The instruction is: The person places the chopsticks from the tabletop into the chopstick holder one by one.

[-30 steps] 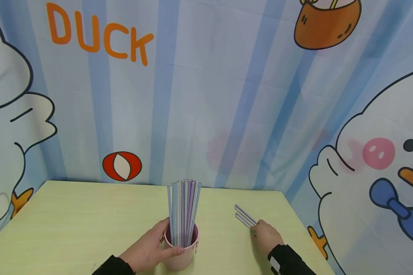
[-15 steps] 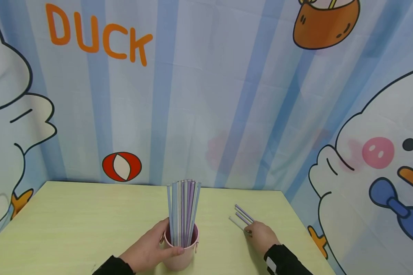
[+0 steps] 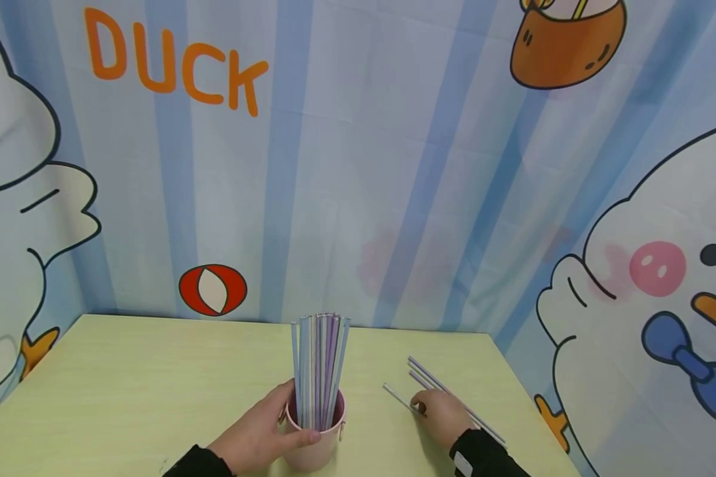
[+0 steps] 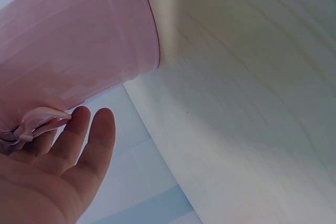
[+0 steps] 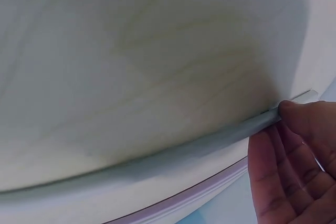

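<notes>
My left hand [image 3: 259,424] grips a small pink bucket [image 3: 311,456] around its near left side, thumb just below the rim. The left wrist view shows fingers by the bow-like side handle [image 4: 44,119]. Upright in the bucket stands a thick bunch of blue, white and purple drinking straws [image 3: 319,371]. To the right, my right hand [image 3: 444,417] pinches one pale straw [image 5: 184,150] between thumb and fingertips, low over the table. Beside that hand lie purple straws [image 3: 483,425], partly hidden behind it in the head view.
All this is on a pale yellow wooden table [image 3: 155,377]. A striped blue curtain [image 3: 358,165] with printed ducks hangs behind the table's back edge and along its sides.
My right hand has shifted left with the pale straw, away from the purple straws, which now show more of their length. The left hand and bucket have stayed put.
</notes>
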The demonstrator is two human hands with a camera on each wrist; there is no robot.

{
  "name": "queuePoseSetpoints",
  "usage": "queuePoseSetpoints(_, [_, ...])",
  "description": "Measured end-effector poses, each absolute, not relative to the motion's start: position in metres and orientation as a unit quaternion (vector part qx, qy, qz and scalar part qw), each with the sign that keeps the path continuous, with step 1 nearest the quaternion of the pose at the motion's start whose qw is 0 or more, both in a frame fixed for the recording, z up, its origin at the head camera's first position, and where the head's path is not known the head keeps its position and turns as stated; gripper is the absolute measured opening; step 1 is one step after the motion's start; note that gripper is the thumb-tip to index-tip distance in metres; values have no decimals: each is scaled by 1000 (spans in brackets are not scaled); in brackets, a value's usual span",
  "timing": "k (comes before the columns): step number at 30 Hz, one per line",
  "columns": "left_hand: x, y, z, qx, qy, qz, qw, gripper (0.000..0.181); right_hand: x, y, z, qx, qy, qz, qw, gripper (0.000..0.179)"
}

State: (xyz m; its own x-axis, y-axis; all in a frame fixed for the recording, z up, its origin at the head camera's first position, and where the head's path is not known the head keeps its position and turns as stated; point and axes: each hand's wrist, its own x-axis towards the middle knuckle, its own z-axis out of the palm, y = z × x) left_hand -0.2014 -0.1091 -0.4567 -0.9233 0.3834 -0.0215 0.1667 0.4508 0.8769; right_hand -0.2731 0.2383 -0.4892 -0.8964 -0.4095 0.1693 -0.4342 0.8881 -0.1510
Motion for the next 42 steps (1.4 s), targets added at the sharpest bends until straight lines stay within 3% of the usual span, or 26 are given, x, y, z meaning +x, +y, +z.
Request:
queuePoseSetpoints(9, [-201, -109, -457, 159, 847, 495, 110, 100, -273, 223, -478, 229, -964, 125, 52, 26])
queuePoseSetpoints(18, [-201, -109, -457, 164, 847, 495, 103, 99, -273, 204, -441, 219, -944, 241, 46, 35])
queuePoseSetpoints(31, [-200, -109, -457, 163, 845, 499, 106, 99, -274, 169, -397, 183, -877, 424, 133, 26])
queuePoseSetpoints(42, [-201, -109, -458, 161, 848, 495, 102, 99, -274, 143, -358, 181, -827, 513, 140, 32])
